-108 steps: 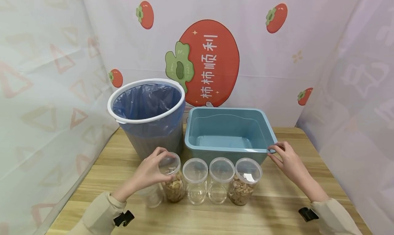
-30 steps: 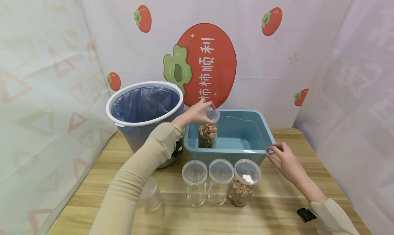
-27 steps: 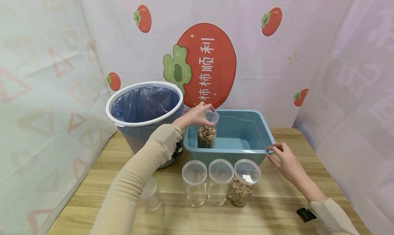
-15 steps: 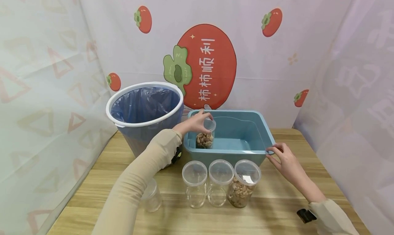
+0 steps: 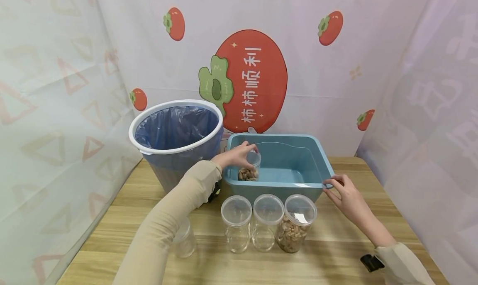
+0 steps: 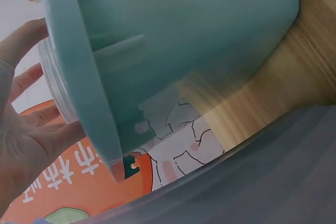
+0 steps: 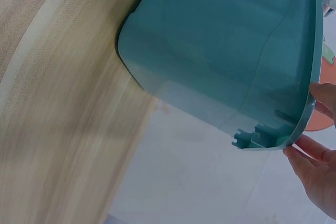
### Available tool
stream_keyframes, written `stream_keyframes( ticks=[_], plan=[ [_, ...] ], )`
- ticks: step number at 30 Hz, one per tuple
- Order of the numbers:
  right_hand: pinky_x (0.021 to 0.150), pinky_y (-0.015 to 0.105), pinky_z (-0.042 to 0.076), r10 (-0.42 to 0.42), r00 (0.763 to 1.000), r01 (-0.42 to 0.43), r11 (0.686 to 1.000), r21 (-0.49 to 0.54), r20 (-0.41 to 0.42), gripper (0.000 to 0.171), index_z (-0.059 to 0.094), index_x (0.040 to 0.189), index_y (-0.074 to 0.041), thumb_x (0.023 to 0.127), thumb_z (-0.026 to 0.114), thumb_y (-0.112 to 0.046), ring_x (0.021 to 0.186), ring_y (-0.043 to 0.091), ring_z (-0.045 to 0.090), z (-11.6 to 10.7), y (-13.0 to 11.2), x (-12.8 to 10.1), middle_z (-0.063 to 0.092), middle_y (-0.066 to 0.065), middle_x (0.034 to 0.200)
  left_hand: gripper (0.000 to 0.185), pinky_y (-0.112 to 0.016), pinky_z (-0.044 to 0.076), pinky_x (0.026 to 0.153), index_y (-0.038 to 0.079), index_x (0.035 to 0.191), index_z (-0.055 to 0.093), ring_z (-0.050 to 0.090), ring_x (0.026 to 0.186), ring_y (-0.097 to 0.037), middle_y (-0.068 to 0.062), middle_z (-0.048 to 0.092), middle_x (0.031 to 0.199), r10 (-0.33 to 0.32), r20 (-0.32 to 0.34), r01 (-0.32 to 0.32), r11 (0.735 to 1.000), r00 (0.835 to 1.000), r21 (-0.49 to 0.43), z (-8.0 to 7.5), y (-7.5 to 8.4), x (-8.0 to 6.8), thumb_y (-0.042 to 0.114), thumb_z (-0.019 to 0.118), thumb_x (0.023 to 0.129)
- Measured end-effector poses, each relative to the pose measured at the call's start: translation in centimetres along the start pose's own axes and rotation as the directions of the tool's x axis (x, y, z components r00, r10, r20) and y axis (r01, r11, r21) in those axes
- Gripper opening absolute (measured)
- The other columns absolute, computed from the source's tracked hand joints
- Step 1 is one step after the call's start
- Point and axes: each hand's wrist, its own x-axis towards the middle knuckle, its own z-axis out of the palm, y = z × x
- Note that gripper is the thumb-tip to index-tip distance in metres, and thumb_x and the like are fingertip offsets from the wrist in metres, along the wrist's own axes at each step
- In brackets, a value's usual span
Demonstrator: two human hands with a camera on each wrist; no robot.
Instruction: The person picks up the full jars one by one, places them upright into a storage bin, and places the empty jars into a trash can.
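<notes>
My left hand point(image 5: 237, 155) grips a clear jar of nuts point(image 5: 250, 173) by its lid end, inside the left part of the blue-green bin point(image 5: 276, 184). The front wall of the bin hides the jar's base. In the left wrist view, fingers and thumb curl round the pale lid point(image 6: 55, 80) just beyond the bin's rim. My right hand point(image 5: 347, 195) pinches the bin's front right corner between thumb and fingers. The right wrist view shows this hand point(image 7: 317, 169) at the rim from outside.
In front of the bin stand two clear lidded jars point(image 5: 237, 231) and a lidded jar of nuts point(image 5: 293, 231). A smaller clear container point(image 5: 184, 241) is at the left, partly behind my sleeve. A lined trash can point(image 5: 175, 150) stands left of the bin on the wooden table point(image 5: 231, 272).
My left hand has carried the leftmost jar of nuts from the row on the table into the bin and lowered it there. My right hand stays on the bin's corner.
</notes>
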Motion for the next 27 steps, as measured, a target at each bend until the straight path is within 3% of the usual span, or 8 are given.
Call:
stream_keyframes(
  ticks=[11,15,17,21,24,27],
  plan=[
    [0.06,0.031,0.042,0.011,1.0,-0.011,1.0,-0.002,0.005,0.035,0.061,0.086,-0.006,0.057,0.076,0.006,0.076,0.022,0.051,0.1,0.0,0.0,0.049,0.016,0.089,0.05,-0.034,0.042,0.08,0.012,0.12,0.046,0.046,0.094,-0.021,-0.011,0.041,0.109,-0.031,0.026,0.03,0.999,0.999,0.043,-0.2,0.4,-0.1,0.02,0.069,0.076],
    [0.06,0.034,0.043,0.011,1.0,-0.011,1.0,0.004,0.011,0.035,0.061,0.087,-0.005,0.057,0.076,0.006,0.076,0.023,0.051,0.1,-0.1,-0.1,0.049,0.016,0.089,0.043,-0.034,0.041,0.084,0.012,0.119,0.051,0.046,0.1,-0.021,-0.011,0.045,0.114,-0.022,0.006,0.021,0.997,1.0,0.074,-0.9,0.6,-0.4,0.023,0.066,0.079],
    [0.059,0.036,0.044,0.01,1.0,-0.01,1.0,0.01,0.014,0.034,0.061,0.087,-0.005,0.058,0.076,0.005,0.076,0.023,0.051,0.1,-0.1,-0.1,0.048,0.017,0.089,0.04,-0.035,0.04,0.087,0.01,0.117,0.053,0.047,0.104,-0.022,-0.011,0.048,0.116,-0.001,-0.012,0.002,0.997,1.0,0.077,-1.4,0.9,-0.6,0.023,0.063,0.081],
    [0.059,0.037,0.045,0.005,1.0,-0.006,1.0,0.024,0.011,0.016,0.061,0.088,-0.005,0.079,0.065,-0.018,0.075,0.024,0.051,0.2,0.0,-0.1,0.048,0.017,0.089,0.037,-0.035,0.039,0.09,0.007,0.116,0.054,0.047,0.108,-0.022,-0.011,0.051,0.118,0.074,-0.015,-0.073,0.995,0.997,0.073,-2.3,2.0,-1.0,0.022,0.059,0.084],
    [0.059,0.036,0.044,0.004,1.0,-0.004,1.0,0.018,0.007,0.016,0.061,0.087,-0.005,0.079,0.065,-0.018,0.075,0.023,0.051,0.1,0.0,-0.1,0.049,0.017,0.089,0.035,-0.034,0.039,0.09,0.006,0.116,0.054,0.048,0.108,-0.023,-0.011,0.052,0.118,0.134,0.009,-0.134,0.989,0.991,0.069,-2.6,3.0,-1.3,0.022,0.058,0.084],
    [0.06,0.035,0.043,0.005,1.0,-0.005,1.0,0.006,0.005,0.028,0.061,0.087,-0.004,0.063,0.075,-0.001,0.076,0.023,0.051,0.1,0.0,-0.1,0.049,0.017,0.089,0.035,-0.032,0.039,0.09,0.008,0.115,0.055,0.049,0.108,-0.021,-0.009,0.053,0.117,0.177,0.038,-0.18,0.98,0.983,0.081,-2.5,4.2,-1.4,0.023,0.059,0.084]
  ],
)
